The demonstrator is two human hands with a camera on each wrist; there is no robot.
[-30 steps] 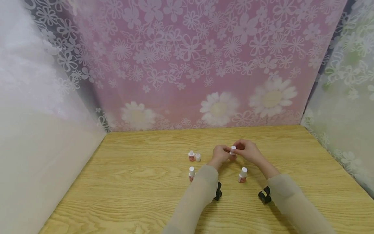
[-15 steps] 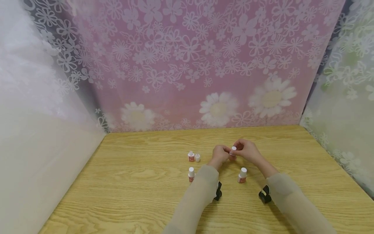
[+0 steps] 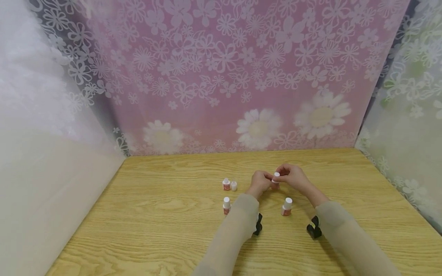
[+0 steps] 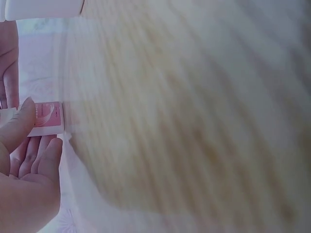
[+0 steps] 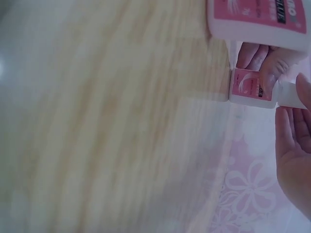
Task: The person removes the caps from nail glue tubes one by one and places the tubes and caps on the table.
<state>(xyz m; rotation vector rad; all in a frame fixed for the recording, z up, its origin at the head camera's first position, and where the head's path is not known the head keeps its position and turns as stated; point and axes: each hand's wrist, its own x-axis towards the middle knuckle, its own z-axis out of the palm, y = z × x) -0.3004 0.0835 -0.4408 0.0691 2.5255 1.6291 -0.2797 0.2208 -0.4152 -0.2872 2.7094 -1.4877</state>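
In the head view my left hand and right hand meet over the far part of the table. Between them is a small white glue bottle with a pink label. My left thumb and fingers grip its body, as the left wrist view shows with the label facing out. The right thumb and fingers pinch the white cap on top. The bottle stands upright, its base right at the tabletop. Part of the label is covered by the left thumb.
An uncapped glue bottle stands to the left, a loose white cap beside it. Nearer, a capped bottle is partly hidden by the left sleeve. Another capped bottle stands between the forearms. Patterned curtains border the wooden table.
The right fingers have shifted very slightly on the cap. Both hands stay at the same spot, and the other bottles have not moved.
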